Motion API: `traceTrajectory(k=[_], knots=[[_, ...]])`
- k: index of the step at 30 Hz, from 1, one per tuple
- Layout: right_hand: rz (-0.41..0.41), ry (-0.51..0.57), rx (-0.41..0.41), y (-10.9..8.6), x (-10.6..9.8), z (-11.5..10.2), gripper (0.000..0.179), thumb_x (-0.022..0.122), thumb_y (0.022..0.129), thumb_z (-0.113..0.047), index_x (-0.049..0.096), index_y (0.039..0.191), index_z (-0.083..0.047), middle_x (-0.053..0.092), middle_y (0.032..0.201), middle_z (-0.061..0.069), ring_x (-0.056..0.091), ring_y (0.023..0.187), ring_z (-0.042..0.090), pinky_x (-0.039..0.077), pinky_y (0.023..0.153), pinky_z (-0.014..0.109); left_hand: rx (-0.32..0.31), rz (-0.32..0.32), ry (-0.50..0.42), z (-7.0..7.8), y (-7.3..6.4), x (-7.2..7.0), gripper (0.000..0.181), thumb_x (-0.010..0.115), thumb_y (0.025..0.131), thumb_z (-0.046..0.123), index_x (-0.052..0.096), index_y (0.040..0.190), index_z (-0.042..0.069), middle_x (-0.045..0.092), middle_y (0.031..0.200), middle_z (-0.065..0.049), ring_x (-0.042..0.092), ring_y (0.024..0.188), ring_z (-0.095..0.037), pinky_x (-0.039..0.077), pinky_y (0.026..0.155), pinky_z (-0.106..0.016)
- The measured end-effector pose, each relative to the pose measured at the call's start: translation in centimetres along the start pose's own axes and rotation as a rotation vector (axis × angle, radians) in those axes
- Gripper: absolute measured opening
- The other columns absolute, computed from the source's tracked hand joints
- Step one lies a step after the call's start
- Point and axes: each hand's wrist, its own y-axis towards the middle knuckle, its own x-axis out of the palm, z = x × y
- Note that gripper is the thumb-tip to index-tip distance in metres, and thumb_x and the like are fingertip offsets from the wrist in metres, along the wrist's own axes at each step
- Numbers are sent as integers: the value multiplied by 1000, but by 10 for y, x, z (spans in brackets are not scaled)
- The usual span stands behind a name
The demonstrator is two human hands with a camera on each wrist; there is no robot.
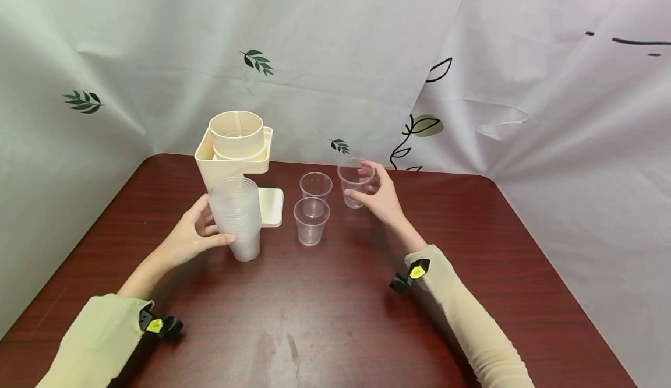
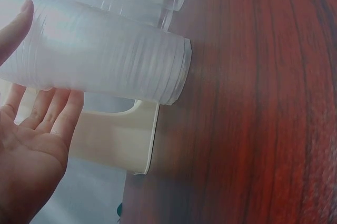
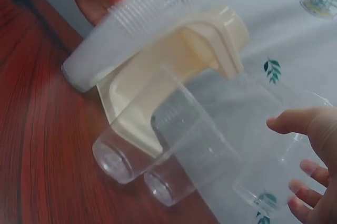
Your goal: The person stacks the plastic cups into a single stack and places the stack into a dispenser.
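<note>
A tall stack of nested clear plastic cups stands upright at the left, just in front of a cream-coloured dispenser-like stand. My left hand holds the stack from its left side, thumb toward me, as the left wrist view also shows the fingers against the cups. Farther right, my right hand grips a single clear plastic cup between thumb and fingers. Whether that cup touches the table cannot be told. Two more clear cups stand between the hands, a nearer one and a farther one.
The stand has a round open top and a flat square base behind the stack. All of this is on a dark red wooden table. A pale cloth with leaf prints hangs behind the table's back edge.
</note>
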Motion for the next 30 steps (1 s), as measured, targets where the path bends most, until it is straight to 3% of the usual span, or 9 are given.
traceTrajectory(k=[3,6,11,17,24,30], knots=[[-6,23,-20,-1,2,-7,71,81,74,-4,47,136,-5,56,127,24,54,114,40,46,95,47,4,-2,-9,0,0,0,76,71,77,-12,34,139,12,51,127,16,54,113,7,51,86,-12],[-4,18,-36,-1,3,-13,70,81,75,-5,47,136,-6,55,128,25,54,117,38,46,95,43,6,-2,-6,0,0,0,77,71,77,-12,34,139,11,50,128,17,54,114,7,51,86,-12],[29,0,-61,2,6,-19,66,79,77,-8,47,134,-8,58,127,19,56,112,29,47,91,30,-3,1,6,1,0,0,77,71,77,-11,33,140,12,49,129,17,53,114,8,51,86,-11],[58,32,-91,5,11,-26,65,78,78,-9,47,135,-6,58,126,18,57,109,31,49,92,33,-15,3,7,2,0,0,77,71,78,-10,33,140,12,47,130,16,52,115,8,50,87,-11],[38,80,-105,7,18,-40,65,77,80,-8,46,137,-6,56,128,20,58,104,27,49,86,24,-15,2,14,2,0,0,79,72,78,-10,32,142,12,46,131,16,52,115,9,50,87,-10],[17,147,-121,8,24,-52,68,75,79,-2,45,139,-5,54,130,20,61,104,30,52,85,25,-17,2,14,1,0,-1,78,71,78,-10,32,142,12,46,131,16,52,115,9,50,87,-11]])
